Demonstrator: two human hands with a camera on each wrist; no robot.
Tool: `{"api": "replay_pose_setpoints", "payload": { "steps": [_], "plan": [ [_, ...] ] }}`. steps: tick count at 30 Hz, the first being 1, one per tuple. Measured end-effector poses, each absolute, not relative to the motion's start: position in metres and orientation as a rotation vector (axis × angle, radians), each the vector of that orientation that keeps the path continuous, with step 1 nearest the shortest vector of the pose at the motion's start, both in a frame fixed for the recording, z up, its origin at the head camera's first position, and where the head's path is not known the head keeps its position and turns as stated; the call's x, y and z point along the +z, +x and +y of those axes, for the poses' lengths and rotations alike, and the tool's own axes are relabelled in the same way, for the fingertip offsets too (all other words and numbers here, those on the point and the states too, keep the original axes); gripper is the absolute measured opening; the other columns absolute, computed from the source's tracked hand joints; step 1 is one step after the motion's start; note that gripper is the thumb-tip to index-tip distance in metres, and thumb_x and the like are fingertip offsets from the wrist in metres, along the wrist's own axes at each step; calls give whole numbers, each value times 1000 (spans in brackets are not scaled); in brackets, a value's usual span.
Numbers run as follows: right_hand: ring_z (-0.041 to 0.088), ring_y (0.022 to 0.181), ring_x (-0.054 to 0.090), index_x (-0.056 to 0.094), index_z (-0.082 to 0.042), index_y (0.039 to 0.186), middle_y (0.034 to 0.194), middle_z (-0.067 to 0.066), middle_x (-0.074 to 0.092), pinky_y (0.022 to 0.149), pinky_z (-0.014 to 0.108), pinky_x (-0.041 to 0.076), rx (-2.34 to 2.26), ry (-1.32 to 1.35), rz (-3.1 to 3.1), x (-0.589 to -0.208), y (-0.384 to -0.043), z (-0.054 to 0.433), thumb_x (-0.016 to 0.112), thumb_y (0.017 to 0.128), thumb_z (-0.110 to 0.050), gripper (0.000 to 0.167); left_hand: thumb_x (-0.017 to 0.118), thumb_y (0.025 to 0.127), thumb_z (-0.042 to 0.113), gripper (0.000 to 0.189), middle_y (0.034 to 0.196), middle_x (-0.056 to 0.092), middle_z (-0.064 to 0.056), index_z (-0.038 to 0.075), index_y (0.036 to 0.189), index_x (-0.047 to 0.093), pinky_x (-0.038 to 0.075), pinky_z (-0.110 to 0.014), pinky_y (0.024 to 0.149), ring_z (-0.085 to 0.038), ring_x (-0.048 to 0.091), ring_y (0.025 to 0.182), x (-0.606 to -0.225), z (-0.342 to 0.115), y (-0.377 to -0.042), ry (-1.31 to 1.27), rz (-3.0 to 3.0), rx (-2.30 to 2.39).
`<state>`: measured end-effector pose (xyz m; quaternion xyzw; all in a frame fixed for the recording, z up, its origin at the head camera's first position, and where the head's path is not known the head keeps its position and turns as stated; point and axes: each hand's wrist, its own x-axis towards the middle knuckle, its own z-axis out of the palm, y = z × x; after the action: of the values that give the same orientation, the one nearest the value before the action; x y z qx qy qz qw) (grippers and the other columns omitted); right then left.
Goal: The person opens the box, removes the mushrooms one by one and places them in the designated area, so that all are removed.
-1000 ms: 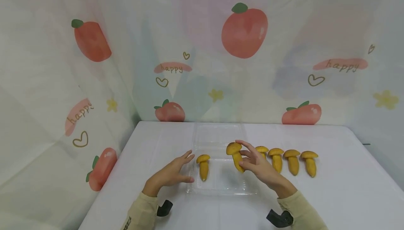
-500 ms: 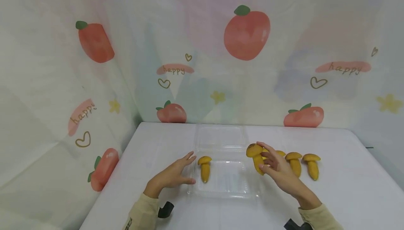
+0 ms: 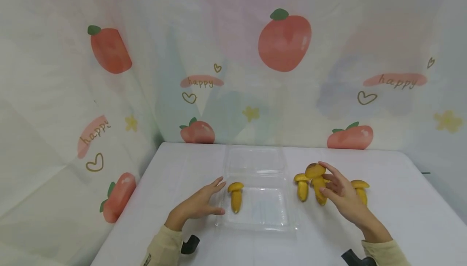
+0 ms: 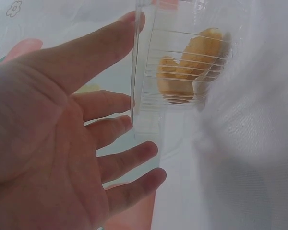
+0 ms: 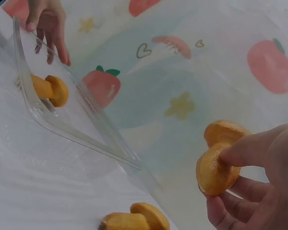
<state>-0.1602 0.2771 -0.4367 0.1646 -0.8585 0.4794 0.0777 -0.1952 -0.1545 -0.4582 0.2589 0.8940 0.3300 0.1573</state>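
Observation:
My right hand (image 3: 344,201) grips a yellow toy mushroom (image 3: 316,181) by its stem and cap, to the right of the clear plastic box. In the right wrist view, the thumb presses on this mushroom (image 5: 218,165). My left hand (image 3: 198,203), fingers spread and nearly straight, is at the left edge of the box (image 3: 255,229); in the left wrist view its thumb and fingertips meet the rim. Inside the box, along its left side, lies one mushroom (image 3: 236,199), cap away from me.
More yellow mushrooms lie in a row on the white table right of the box: one at the left (image 3: 302,188), one at the right (image 3: 361,189), others mostly hidden by my right hand. The box's clear lid (image 3: 255,156) lies opened toward the printed backdrop (image 3: 233,108).
My right hand has moved right with its mushroom, from over the box to over the row of mushrooms, uncovering the leftmost one. The left hand has stayed at the box edge.

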Motion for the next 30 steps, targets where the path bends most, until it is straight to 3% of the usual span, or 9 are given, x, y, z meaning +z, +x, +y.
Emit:
{"api": "replay_pose_setpoints", "payload": {
  "steps": [13, 21, 23, 26, 28, 30],
  "plan": [
    [-24, 102, 41, 23, -10, 161, 144, 31, 44, 78, 4, 49, 1282, 307, -2653, -437, -160, 313, 56, 101, -2, 69, 79, 89, 25, 86, 169, 18, -18, 1, 157, 33, 26, -62, 121, -42, 22, 155, -458, -156, -195, 758, 2551, 973],
    [-24, 95, 39, 22, -12, 162, 139, 40, 44, 71, 1, 45, 1224, 157, -2615, -447, -163, 341, 51, 101, -2, 68, 79, 89, 25, 86, 169, 19, -18, 1, 157, 33, 27, -62, 121, -41, 23, 155, -458, -153, -194, 771, 2549, 957],
    [-14, 97, 46, 21, -12, 162, 140, 40, 43, 70, -1, 42, 1207, 90, -2619, -450, -165, 346, 50, 101, -3, 68, 79, 89, 24, 86, 169, 19, -18, 1, 157, 33, 28, -62, 121, -41, 23, 155, -456, -153, -194, 767, 2552, 958],
    [20, 105, 57, 18, -9, 162, 139, 40, 42, 67, 0, 41, 1179, 9, -2649, -454, -166, 352, 48, 101, -4, 68, 79, 88, 24, 86, 169, 19, -19, 0, 157, 33, 28, -61, 121, -42, 24, 154, -454, -153, -193, 764, 2556, 956],
    [43, 108, 52, 15, -7, 162, 140, 41, 41, 66, 0, 40, 1179, -24, -2665, -456, -165, 355, 47, 102, -4, 68, 79, 88, 24, 86, 169, 19, -19, 1, 157, 33, 28, -61, 121, -42, 24, 154, -454, -153, -192, 758, 2553, 957],
    [52, 111, 48, 14, -5, 162, 140, 42, 40, 65, 0, 39, 1185, -41, -2668, -458, -164, 359, 46, 102, -3, 68, 79, 89, 24, 86, 169, 19, -18, 1, 157, 33, 28, -61, 121, -42, 23, 155, -455, -153, -192, 749, 2549, 960]
  ]
}}
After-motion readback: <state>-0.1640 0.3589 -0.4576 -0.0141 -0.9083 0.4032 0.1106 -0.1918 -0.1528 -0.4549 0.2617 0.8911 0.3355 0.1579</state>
